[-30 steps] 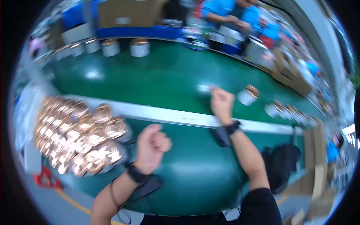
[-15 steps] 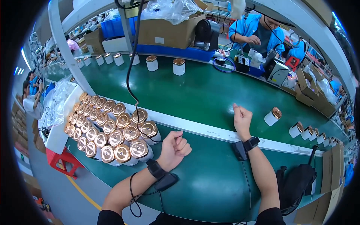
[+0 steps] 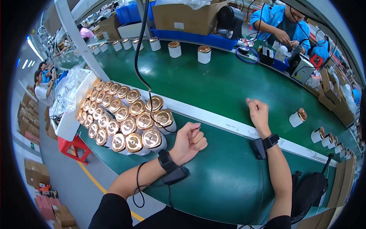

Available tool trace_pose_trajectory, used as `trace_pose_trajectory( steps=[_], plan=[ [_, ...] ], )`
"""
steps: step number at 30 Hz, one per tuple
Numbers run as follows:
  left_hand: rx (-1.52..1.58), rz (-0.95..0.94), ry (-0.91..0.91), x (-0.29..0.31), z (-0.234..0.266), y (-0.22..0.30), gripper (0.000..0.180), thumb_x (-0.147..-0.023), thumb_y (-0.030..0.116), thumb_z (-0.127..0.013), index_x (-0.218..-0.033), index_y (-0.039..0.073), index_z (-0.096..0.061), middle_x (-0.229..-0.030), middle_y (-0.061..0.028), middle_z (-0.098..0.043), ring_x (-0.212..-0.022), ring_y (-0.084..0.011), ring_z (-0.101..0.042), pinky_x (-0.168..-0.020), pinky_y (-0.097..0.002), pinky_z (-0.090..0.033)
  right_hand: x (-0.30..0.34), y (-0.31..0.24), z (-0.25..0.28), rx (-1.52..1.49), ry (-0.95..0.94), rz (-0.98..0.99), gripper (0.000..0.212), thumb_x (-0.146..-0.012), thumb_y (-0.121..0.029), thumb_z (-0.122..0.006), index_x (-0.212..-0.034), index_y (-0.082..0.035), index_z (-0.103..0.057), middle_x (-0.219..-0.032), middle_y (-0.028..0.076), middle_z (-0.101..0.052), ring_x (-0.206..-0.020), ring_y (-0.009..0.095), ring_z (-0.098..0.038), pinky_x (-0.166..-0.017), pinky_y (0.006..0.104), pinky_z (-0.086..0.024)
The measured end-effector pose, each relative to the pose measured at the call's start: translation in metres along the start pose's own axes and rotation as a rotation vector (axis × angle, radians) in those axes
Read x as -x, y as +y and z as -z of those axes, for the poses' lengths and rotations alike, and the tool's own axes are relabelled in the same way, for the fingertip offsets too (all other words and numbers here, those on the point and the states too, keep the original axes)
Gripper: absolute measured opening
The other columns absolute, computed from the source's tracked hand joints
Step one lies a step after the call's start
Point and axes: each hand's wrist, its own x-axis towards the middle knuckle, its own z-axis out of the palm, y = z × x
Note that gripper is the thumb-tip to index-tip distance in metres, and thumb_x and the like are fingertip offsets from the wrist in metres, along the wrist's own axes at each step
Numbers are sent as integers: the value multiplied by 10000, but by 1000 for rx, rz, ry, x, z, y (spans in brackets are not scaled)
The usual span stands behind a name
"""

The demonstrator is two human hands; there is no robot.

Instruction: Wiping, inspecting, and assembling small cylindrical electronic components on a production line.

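Observation:
My left hand [image 3: 189,143] is closed in a loose fist above the green work surface, thumb on top, with nothing visible in it. Beside it on the left stand several rows of white canisters with shiny copper-coloured tops [image 3: 152,138], packed close together. My right hand [image 3: 259,113], also a fist, is over the far green belt, beyond the white rail [image 3: 213,119]; I see nothing in it. A single canister [image 3: 297,117] sits tilted-looking in the view to its right. Each wrist wears a black strap with a dark module [image 3: 176,175] and a thin cable.
More canisters [image 3: 204,54] line the belt's far side, and others [image 3: 317,134] the right end. A black cable [image 3: 139,57] hangs down near the packed canisters. A black bag [image 3: 310,189] lies at right. Across the belt a person in blue [image 3: 284,30] works among boxes.
My view has shifted and turned slightly, so the canisters and belt appear farther right, mostly higher. Both hands stay closed in nearly the same places over the table and belt.

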Motion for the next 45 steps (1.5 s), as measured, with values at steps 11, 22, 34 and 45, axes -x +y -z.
trace_pose_trajectory(
  steps=[11, 22, 34, 45],
  plan=[
    [-47, -58, -20, -4, 9, -1, 351, -977, 260, -408, -663, 103, -408, -533, -1, -264, -501, -137, -299, -531, -278, -279, -130, -41, -111, -49, -22, 55, 372, -835, -271, -714, -1040, -12, -545, -806, 34, -556, -719, 105, -511, -652, 262, -439],
    [-43, -50, -70, -6, 14, -14, 316, -995, 295, -367, -778, 78, -441, -566, -16, -318, -534, -160, -353, -549, -280, -310, -162, -9, -172, -774, -75, -232, 517, -830, -382, -688, -1195, -49, -538, -1017, 79, -604, -964, 217, -590, -877, 338, -467],
    [-366, -177, 10, 7, -2, -11, 325, -1006, 288, -414, -778, 56, -415, -558, -8, -349, -498, -104, -354, -485, -244, -293, 59, -88, -83, -1005, -334, -299, 479, -892, -316, -489, -1264, -16, -460, -972, 156, -609, -803, 235, -639, -685, 343, -542],
    [-532, -220, 38, 5, -1, -14, 346, -1009, 276, -447, -738, 68, -389, -544, 11, -329, -473, -81, -318, -448, -240, -255, 66, -94, -74, -683, -275, -208, 609, -844, -377, -556, -1293, 23, -458, -1008, 173, -628, -827, 185, -627, -748, 298, -516]
  ],
)
